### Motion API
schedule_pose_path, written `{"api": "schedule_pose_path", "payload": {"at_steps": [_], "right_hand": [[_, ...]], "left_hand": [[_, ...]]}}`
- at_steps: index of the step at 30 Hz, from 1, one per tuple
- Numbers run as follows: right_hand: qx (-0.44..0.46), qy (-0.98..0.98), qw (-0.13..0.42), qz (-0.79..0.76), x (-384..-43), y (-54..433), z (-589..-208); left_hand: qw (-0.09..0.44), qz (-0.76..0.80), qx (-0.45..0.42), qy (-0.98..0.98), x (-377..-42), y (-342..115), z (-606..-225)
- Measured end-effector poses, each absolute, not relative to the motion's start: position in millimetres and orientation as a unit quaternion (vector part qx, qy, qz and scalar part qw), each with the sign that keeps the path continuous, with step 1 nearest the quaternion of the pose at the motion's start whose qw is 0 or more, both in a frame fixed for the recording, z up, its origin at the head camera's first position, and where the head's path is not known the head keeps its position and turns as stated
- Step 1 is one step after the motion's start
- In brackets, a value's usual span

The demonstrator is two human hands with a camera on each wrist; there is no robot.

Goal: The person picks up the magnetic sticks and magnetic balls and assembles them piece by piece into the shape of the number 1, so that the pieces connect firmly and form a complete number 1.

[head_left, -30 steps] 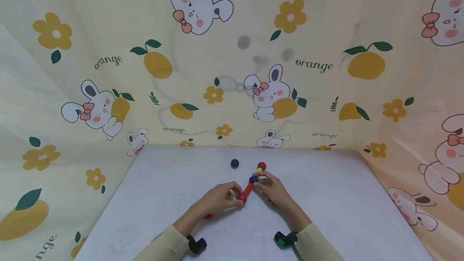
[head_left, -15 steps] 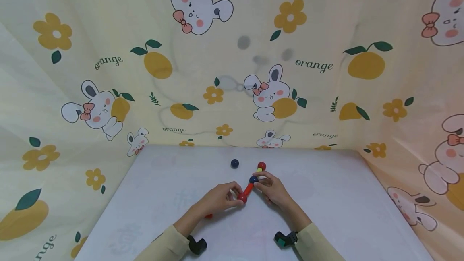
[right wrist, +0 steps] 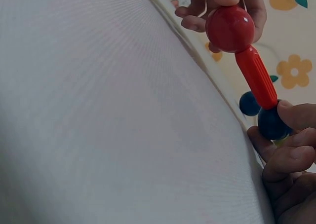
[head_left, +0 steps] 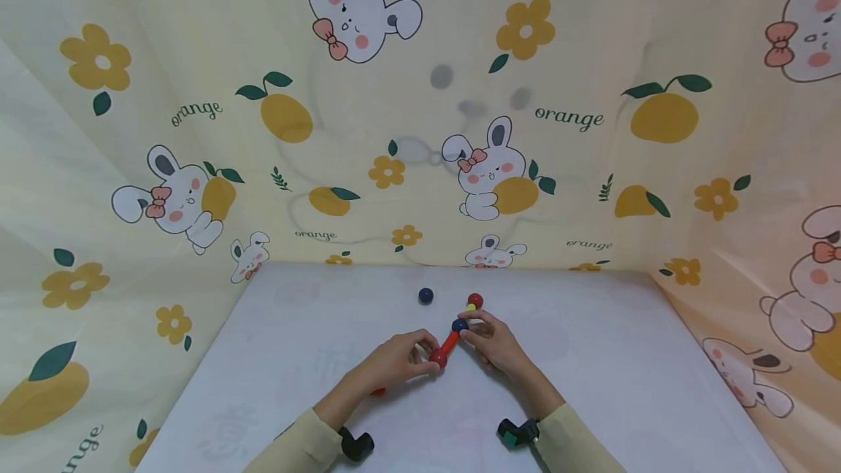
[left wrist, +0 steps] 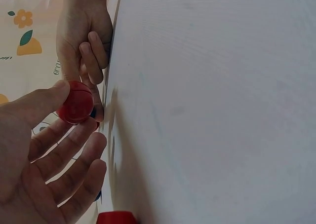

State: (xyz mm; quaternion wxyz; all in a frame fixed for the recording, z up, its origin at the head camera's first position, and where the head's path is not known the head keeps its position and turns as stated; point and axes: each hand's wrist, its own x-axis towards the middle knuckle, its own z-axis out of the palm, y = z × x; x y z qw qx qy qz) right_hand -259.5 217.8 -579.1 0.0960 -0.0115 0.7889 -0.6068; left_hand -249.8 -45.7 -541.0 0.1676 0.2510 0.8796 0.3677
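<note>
My left hand point(head_left: 401, 358) pinches a red ball point(left wrist: 76, 105) between thumb and fingertips. A ribbed red-orange rod point(right wrist: 256, 78) runs from that ball to a dark blue ball point(right wrist: 272, 123). The blue ball sits between the thumb and fingers of my right hand point(head_left: 494, 341). Just beyond the right fingers, a short yellow piece point(head_left: 471, 307) shows beside another red ball point(head_left: 475, 301). Fingers partly cover the yellow piece, so whether it joins the blue ball I cannot tell.
A loose dark blue ball point(head_left: 425, 295) lies on the white tabletop point(head_left: 611, 356) toward the back. Part of a red piece point(head_left: 377, 391) shows beside my left forearm, which hides the rest. A patterned cloth point(head_left: 420, 188) hangs behind the table.
</note>
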Motion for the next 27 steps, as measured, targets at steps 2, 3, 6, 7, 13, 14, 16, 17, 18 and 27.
{"api": "schedule_pose_path", "payload": {"at_steps": [2, 3, 6, 7, 13, 14, 16, 17, 18, 27], "right_hand": [[-0.011, 0.788, 0.096, -0.607, -259, 218, -579], [-0.012, 0.788, 0.096, -0.608, -259, 218, -578], [-0.012, 0.787, 0.097, -0.609, -259, 218, -579], [-0.012, 0.787, 0.097, -0.609, -259, 218, -579], [-0.017, 0.786, 0.099, -0.61, -259, 218, -577], [-0.018, 0.786, 0.099, -0.61, -259, 218, -577], [-0.017, 0.785, 0.101, -0.611, -258, 218, -576], [-0.016, 0.785, 0.102, -0.61, -258, 218, -576], [-0.014, 0.785, 0.104, -0.611, -258, 217, -576], [-0.006, 0.785, 0.106, -0.61, -258, 219, -576]], "left_hand": [[0.166, 0.368, 0.251, 0.88, -250, -46, -541], [0.166, 0.367, 0.251, 0.881, -249, -47, -541], [0.165, 0.363, 0.249, 0.883, -248, -49, -540], [0.164, 0.362, 0.25, 0.883, -248, -51, -540], [0.156, 0.357, 0.254, 0.885, -249, -64, -538], [0.154, 0.354, 0.253, 0.887, -249, -66, -538], [0.148, 0.349, 0.255, 0.89, -249, -72, -539], [0.144, 0.344, 0.256, 0.892, -248, -74, -539], [0.142, 0.337, 0.255, 0.895, -248, -77, -539], [0.137, 0.305, 0.24, 0.912, -243, -97, -531]]}}
